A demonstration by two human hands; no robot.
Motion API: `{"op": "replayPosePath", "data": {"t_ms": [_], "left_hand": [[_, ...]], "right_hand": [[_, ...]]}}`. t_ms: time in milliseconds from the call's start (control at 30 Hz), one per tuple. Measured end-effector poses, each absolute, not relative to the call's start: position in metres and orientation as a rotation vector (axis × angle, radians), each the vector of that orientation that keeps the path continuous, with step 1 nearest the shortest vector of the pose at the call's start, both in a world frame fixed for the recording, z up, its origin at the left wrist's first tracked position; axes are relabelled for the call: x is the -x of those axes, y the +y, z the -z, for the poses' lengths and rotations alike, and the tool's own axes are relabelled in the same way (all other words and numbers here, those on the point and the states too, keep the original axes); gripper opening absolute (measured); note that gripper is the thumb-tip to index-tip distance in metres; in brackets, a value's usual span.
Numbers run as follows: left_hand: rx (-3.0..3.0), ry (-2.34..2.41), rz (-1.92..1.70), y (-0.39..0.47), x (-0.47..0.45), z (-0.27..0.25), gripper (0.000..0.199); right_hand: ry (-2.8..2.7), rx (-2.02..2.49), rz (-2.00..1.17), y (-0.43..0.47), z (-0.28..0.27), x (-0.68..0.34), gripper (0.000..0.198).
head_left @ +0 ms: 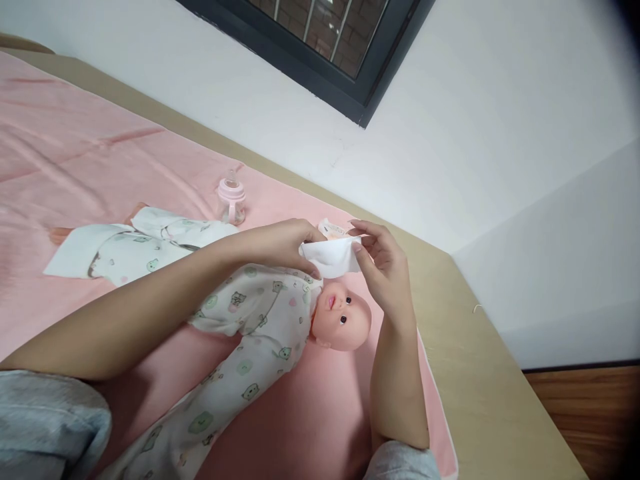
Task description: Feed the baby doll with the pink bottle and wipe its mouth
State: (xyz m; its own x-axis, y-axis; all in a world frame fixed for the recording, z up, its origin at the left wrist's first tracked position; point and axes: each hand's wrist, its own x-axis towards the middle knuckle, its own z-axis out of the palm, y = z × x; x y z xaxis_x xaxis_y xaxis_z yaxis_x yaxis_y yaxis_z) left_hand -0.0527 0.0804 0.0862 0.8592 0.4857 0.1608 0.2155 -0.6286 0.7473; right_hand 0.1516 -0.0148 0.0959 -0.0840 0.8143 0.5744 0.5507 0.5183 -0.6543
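A small white cloth or wipe (331,259) is stretched between my two hands, just above the head of a baby doll (345,317). My left hand (287,245) pinches its left end between thumb and fingers. At the other end, my right hand (383,261) grips the edge with its thumb, the fingers curled behind. The doll lies on its back in white pajamas (265,307) with green bear prints, its head toward the right. Behind the cloth, a small white and orange packet (331,229) is partly hidden.
A pink-capped baby bottle (231,200) stands near the doll's legs. A pink blanket (65,153) covers much of the wooden table (465,347). The white wall (425,153) with a dark-framed window (345,87) rises behind. A small pale hook-shaped bit (478,307) lies by the table's edge.
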Motion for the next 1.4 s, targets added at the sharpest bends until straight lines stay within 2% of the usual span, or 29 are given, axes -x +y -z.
{"op": "replayPosePath", "data": {"t_ms": [333,600,833,1033,1400], "left_hand": [[-2.148,0.382,-0.515,0.077,0.053,-0.088,0.019],[-2.141,0.356,-0.537,0.075,0.053,-0.086,0.017],[-2.176,0.214,-0.874,0.076,0.049,-0.082,0.016],[-2.188,0.235,-0.878,0.071,0.047,-0.085,0.02],[-2.13,0.191,-1.036,0.063,0.043,-0.085,0.01]], "right_hand": [[-1.66,1.147,-0.26,-0.012,-0.093,-0.149,0.045],[-1.647,1.129,-0.325,-0.011,-0.091,-0.147,0.047],[-1.657,1.139,-0.393,-0.011,-0.089,-0.145,0.051],[-1.691,1.144,-0.407,-0.013,-0.088,-0.141,0.051],[-1.703,1.148,-0.446,-0.014,-0.088,-0.134,0.052]]}}
